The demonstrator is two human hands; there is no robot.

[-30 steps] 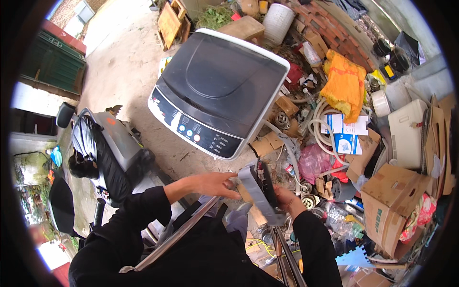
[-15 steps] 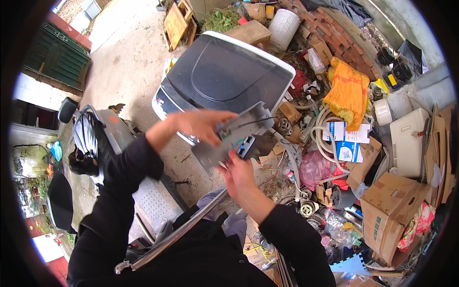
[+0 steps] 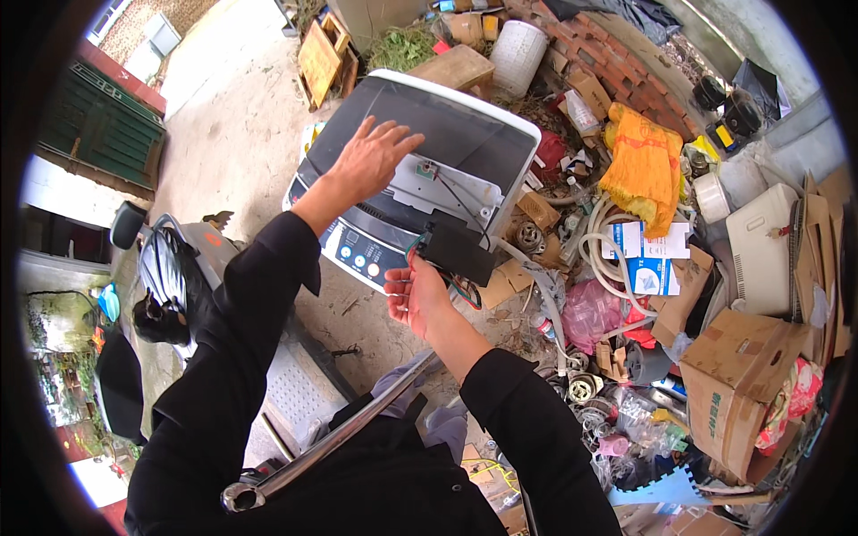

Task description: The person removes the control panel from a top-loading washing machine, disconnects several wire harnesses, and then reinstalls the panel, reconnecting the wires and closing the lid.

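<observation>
A top-load washing machine (image 3: 349,116) with a dark lid stands in front of me. Across its lid lies a grey-white panel (image 3: 460,192) with a small circuit piece and a dark cable. Over the lid, beside this panel, my left hand (image 3: 371,161) is open, fingers spread and holding nothing. At the machine's front edge my right hand (image 3: 418,299) has curled fingers, palm turned up, with thin red and green wires (image 3: 414,248) at its thumb. These lead to a black box (image 3: 458,246), tilted just beyond the hand; its underside is hidden.
Scrap crowds the right: a pale hose (image 3: 594,241), an orange sack (image 3: 643,170), a cardboard box (image 3: 737,384) and several motor parts. A metal bar (image 3: 349,424) crosses close to my body. On the left stands a scooter (image 3: 192,259).
The grey panel has gone from my hands onto the washer lid. My left hand has let go and moved up, fingers spreading. The black box has turned over beside my right hand.
</observation>
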